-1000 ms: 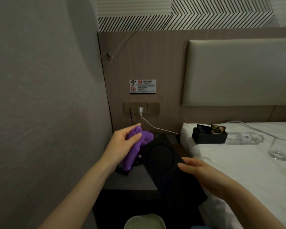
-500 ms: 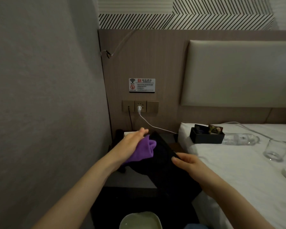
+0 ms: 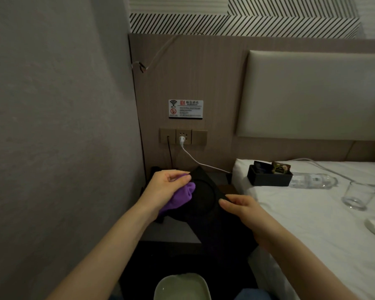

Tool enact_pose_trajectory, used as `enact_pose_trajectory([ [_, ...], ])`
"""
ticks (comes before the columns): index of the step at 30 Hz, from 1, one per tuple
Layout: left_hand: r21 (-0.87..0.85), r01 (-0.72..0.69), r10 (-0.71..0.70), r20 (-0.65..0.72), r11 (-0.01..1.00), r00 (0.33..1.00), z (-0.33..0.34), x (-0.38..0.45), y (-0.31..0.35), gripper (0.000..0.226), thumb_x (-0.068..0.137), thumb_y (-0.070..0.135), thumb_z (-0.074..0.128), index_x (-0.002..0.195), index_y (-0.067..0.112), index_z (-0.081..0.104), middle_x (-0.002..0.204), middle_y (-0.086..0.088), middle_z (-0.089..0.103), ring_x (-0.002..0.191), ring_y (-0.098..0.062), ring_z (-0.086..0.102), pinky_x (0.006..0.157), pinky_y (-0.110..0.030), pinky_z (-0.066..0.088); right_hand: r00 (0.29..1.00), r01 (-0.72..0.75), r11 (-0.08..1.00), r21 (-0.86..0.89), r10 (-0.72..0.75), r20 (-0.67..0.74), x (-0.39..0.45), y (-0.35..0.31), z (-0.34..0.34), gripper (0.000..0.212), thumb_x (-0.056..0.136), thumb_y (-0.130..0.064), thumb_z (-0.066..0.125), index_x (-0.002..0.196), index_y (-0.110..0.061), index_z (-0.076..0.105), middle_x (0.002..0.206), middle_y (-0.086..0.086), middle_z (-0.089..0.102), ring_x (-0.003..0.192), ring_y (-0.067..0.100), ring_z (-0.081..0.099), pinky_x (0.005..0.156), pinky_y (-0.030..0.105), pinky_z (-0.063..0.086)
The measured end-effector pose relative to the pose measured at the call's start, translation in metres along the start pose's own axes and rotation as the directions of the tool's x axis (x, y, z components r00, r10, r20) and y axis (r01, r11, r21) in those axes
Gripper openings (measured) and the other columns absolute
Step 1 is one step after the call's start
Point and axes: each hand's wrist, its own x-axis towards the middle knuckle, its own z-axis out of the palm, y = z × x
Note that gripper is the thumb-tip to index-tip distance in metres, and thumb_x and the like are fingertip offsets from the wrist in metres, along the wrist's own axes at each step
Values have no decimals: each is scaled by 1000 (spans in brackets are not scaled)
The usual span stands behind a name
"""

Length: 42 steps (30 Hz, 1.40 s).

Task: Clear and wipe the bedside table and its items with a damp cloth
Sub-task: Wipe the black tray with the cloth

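Left hand (image 3: 164, 187) curled round a bunched purple cloth (image 3: 180, 197), thumb and fingers closed on it, wrist bent, forearm reaching up from lower left. Cloth pressed against the near-left face of a black tray (image 3: 206, 198), just right of the grip. Tray tilted up off the bedside table (image 3: 171, 233), a round recess showing in its dark surface; nothing visible inside, though too dim to be sure. Right hand (image 3: 243, 210) pinching the tray's right edge, thumb on top, fingers apparently under it, forearm coming in from lower right. Below both hands, a pale green basin (image 3: 181, 287) at the bottom edge, apparently holding cloudy water. Right of the right hand, on the white bed (image 3: 290, 224): black box (image 3: 268, 177) with two sachets standing in it, then a plastic bottle (image 3: 310, 180) lying on its side, then an empty glass (image 3: 358, 195) upright, well apart from the grip.
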Motion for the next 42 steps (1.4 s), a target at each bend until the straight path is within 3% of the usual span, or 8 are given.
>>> enact_pose_trajectory([
  [5, -497, 33, -141, -183, 867, 973, 13, -6, -5, 13, 89, 20, 63, 89, 19, 76, 88, 0, 75, 81, -10, 71, 62, -19, 54, 999, -24, 982, 187, 31, -35, 2, 3, 6, 18, 93, -26, 61, 89, -28, 79, 98, 1, 77, 90, 17, 74, 63, 22, 57],
  [12, -638, -51, -277, -404, 769, 872, 1, -4, -9, 17, 94, 31, 57, 94, 16, 66, 85, 0, 70, 74, -13, 68, 60, -28, 51, 997, 71, 988, 137, -67, -31, -2, -11, 5, 22, 98, -24, 56, 94, -24, 77, 102, 6, 75, 95, 21, 73, 68, 22, 57],
  [16, -789, 49, -435, -285, 613, 854, 1, -3, -4, 23, 97, 35, 49, 93, 16, 59, 96, -4, 65, 80, -18, 62, 63, -34, 46, 988, 130, 955, 268, -104, -110, -2, -14, 1, 22, 95, -17, 58, 88, -14, 79, 100, 13, 75, 90, 24, 73, 63, 25, 58],
  [20, -652, 122, -332, -208, 748, 920, 32, -9, 5, 34, 100, 39, 43, 112, 12, 61, 98, 1, 69, 84, -15, 68, 68, -30, 53, 989, 114, 952, 285, -81, -126, 5, -18, 19, 21, 96, -15, 57, 91, -10, 77, 96, 12, 76, 88, 25, 74, 63, 27, 58],
  [30, -400, 69, -125, -115, 914, 985, 56, -56, -3, 9, 90, 22, 64, 83, 23, 69, 76, 9, 75, 74, -2, 70, 62, -14, 53, 901, 233, 844, 483, -1, -433, 25, -29, 20, 28, 97, -21, 58, 120, -7, 64, 105, 16, 73, 94, 33, 71, 83, 46, 58],
  [35, -642, 154, -316, -144, 751, 938, 59, -52, -9, 9, 85, 17, 69, 89, 10, 73, 79, -6, 75, 73, -15, 72, 66, -26, 58, 863, 314, 657, 685, 103, -494, 28, -17, 33, 18, 99, -21, 52, 106, -14, 68, 104, 15, 72, 82, 30, 72, 70, 42, 59],
  [38, -784, 147, -432, -167, 604, 886, 53, -44, -12, 24, 85, 18, 69, 106, 7, 70, 97, -14, 74, 95, -26, 70, 91, -43, 53, 894, 272, 611, 743, 126, -431, 27, -6, 51, 29, 100, -23, 52, 124, -13, 62, 117, 16, 68, 101, 34, 67, 92, 52, 53],
  [42, -701, 109, -388, -252, 705, 887, 24, -34, -19, 20, 84, 19, 68, 103, 13, 72, 89, -6, 76, 80, -18, 73, 61, -26, 56, 974, 148, 641, 753, 37, -222, 16, -10, 42, 39, 83, -18, 68, 121, -8, 66, 106, 9, 74, 91, 22, 73, 77, 36, 58],
])
